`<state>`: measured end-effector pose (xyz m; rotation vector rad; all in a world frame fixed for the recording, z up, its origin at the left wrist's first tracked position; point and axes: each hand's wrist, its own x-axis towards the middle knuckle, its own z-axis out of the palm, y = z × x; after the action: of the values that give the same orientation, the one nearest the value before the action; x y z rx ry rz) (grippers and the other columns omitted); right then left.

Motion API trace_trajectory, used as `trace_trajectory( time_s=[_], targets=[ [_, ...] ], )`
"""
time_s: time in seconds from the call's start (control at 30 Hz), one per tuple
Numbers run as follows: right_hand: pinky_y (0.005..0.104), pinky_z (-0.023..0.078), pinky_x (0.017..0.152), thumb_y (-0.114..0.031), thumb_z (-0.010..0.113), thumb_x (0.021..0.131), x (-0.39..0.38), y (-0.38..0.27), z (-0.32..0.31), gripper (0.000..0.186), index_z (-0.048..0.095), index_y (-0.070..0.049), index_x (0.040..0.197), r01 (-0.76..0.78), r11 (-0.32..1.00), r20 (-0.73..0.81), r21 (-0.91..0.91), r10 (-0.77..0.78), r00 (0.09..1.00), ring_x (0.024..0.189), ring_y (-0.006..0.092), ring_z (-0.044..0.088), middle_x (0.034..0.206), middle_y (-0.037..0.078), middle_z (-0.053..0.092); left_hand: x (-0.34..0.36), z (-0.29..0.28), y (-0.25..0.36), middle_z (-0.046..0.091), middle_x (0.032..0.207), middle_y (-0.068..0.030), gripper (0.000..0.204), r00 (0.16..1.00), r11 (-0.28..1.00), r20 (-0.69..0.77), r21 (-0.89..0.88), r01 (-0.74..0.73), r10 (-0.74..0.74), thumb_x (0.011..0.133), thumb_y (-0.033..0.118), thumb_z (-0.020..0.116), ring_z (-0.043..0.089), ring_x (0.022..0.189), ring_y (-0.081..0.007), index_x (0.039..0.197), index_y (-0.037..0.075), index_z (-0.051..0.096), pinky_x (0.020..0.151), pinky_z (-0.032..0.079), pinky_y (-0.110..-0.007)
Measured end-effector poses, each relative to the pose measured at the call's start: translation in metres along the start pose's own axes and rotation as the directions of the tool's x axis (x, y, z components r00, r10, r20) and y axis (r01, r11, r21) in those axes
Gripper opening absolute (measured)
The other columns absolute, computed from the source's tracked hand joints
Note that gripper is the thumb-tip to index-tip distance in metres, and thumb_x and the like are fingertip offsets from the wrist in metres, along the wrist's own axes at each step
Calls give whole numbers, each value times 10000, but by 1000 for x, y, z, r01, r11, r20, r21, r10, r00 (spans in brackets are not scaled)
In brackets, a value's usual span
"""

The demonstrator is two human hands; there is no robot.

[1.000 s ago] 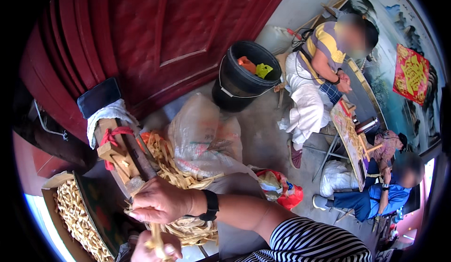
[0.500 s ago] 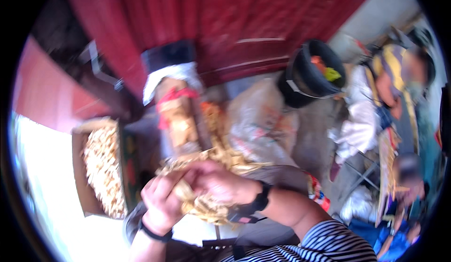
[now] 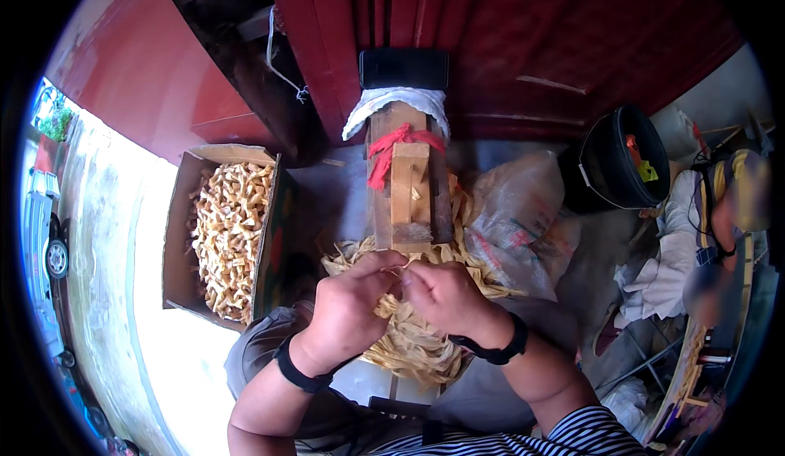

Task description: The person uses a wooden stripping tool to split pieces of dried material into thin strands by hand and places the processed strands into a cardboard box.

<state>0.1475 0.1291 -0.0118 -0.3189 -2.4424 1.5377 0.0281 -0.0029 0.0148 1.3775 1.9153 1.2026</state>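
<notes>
My left hand (image 3: 349, 309) and my right hand (image 3: 441, 296) meet just below the near end of a wooden block device (image 3: 411, 198), both pinching a thin pale strip (image 3: 401, 266) between thumb and fingers. The device has a red cloth (image 3: 380, 161) tied round it and a white cloth (image 3: 394, 96) over its far end, where a black phone (image 3: 403, 68) lies. Loose dried straw-coloured strips (image 3: 419, 341) pile under my hands. At the left, a cardboard box (image 3: 172, 235) holds many small knotted pale pieces (image 3: 229, 235).
Behind stands a red door (image 3: 572, 31). At the right are a plastic sack (image 3: 511, 211), a black bucket (image 3: 598, 170) with bags inside, two seated people (image 3: 728, 211) and their work board (image 3: 691, 374). A bright doorway with a parked vehicle (image 3: 45, 235) shows at the left.
My view has swung from the people at the right to face the wooden device squarely. My hands have come together at the strip, below the device's near end.
</notes>
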Motion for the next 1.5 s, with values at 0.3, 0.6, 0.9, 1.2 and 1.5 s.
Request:
trace_trajectory(
  time_s=[0.3, 0.6, 0.9, 1.2, 1.5],
  targets=[
    [197, 219, 487, -334, 458, 1006, -1, -7, -16, 379, 581, -13, 844, -496, 448, 423, 744, 259, 868, 526, 24, 269, 653, -60, 406, 3, -36, 2, 647, 944, -94, 192, 933, 774, -130, -602, 196, -337, 855, 106, 693, 590, 868, -129, 960, -50, 651, 793, 474, -257],
    [210, 372, 549, -314, 589, 948, 4, -13, -29, 334, 640, -10, 818, -546, 687, 364, 479, 411, 836, 614, 36, 445, 657, -47, 526, 2, -14, -1, 629, 775, -47, 145, 838, 475, 155, -763, 438, -523, 805, 26, 685, 604, 633, -98, 921, 4, 600, 558, 468, -189],
    [338, 481, 592, -239, 718, 821, 32, 45, -28, 188, 628, -79, 861, -261, 963, -419, -72, 209, 884, 647, 239, 651, 693, 94, 653, 52, 15, -44, 596, 770, 1, 95, 876, 789, -117, -502, 355, -468, 876, 88, 637, 537, 672, -65, 936, 19, 612, 602, 442, -217],
    [378, 489, 584, -218, 735, 800, 36, 60, -19, 194, 597, -92, 850, -272, 919, -456, -284, 120, 882, 667, 299, 646, 730, 110, 654, 55, 19, -73, 640, 749, -52, 217, 796, 754, -128, -438, 490, -592, 896, 195, 662, 616, 613, -133, 816, 5, 593, 524, 505, -271],
    [352, 467, 495, -87, 722, 745, 12, -1, -24, 173, 552, -78, 720, 409, 905, -92, -116, -420, 903, 548, 274, 605, 610, 71, 587, 4, 33, -18, 645, 724, -28, 203, 826, 612, 163, -597, 518, -540, 873, 202, 642, 576, 678, -96, 877, 1, 671, 645, 478, -250]
  ],
)
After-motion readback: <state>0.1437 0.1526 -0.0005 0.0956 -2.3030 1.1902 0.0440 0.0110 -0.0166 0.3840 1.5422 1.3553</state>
